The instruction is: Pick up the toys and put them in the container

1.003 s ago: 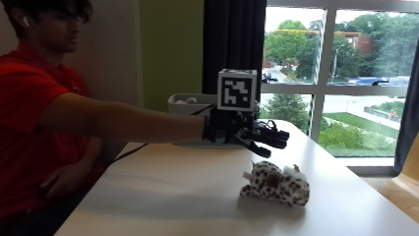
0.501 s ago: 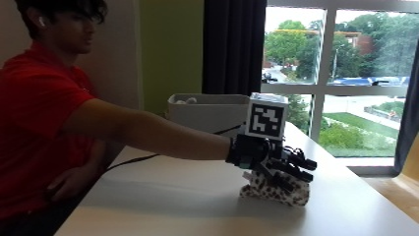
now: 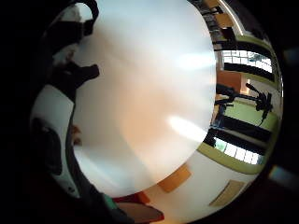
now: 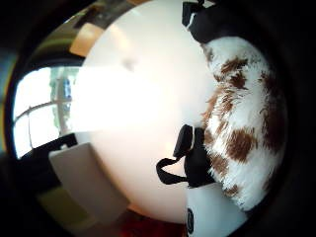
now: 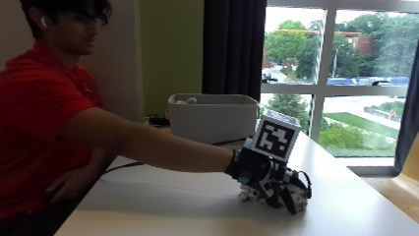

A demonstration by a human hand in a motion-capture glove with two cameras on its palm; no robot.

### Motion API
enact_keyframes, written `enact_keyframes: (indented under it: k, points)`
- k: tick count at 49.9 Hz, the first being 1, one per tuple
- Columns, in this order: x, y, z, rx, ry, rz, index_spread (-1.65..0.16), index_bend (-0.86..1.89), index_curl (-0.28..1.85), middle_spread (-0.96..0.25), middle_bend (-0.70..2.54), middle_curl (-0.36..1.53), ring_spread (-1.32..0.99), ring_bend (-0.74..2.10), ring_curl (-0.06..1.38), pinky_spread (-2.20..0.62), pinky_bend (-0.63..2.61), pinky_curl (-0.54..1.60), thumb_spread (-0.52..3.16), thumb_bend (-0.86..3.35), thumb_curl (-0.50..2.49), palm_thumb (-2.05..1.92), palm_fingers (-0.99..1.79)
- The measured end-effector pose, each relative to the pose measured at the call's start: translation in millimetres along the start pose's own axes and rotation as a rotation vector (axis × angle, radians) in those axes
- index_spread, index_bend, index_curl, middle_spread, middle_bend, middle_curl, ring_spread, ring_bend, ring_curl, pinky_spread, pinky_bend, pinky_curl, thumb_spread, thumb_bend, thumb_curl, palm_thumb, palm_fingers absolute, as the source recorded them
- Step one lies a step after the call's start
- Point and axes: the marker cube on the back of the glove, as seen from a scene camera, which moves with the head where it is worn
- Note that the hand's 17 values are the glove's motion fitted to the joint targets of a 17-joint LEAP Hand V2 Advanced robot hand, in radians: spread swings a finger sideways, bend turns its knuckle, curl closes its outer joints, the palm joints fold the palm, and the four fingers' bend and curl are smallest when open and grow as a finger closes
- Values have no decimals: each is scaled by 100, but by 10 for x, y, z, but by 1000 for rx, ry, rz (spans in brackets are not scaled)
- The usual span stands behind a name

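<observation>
A: Outside view: gloved right hand (image 5: pixel 265 179) down on spotted plush toy (image 5: pixel 288 196), near right part of white table (image 5: pixel 164 206). Grey container (image 5: pixel 213 118) at far end.

B: Thumb-side palm view: plush fills palm side, fingers (image 4: pixel 195 163) curled round it, gripping.

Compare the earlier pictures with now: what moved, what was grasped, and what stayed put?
The gloved right hand came down from above the table onto the spotted plush toy and now covers it, fingers wrapped over it. The toy lies on the table where it was. The white container at the far end has not moved.
</observation>
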Motion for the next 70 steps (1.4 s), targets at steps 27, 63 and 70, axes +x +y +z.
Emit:
enact_keyframes:
  k: [27,63,70]
  points:
    - [-842,994,-801,340,-23,-302,-43,52,70,-38,52,38,-44,92,44,-46,95,32,78,16,70,64,113]
    - [-3556,3155,-1570,341,-75,-818,-42,49,90,-44,40,50,-48,88,46,-48,95,37,49,6,96,59,98]
    - [-3512,3144,-1489,218,-16,-816,-45,25,89,-33,12,43,-35,82,45,-40,114,44,68,2,96,50,47]
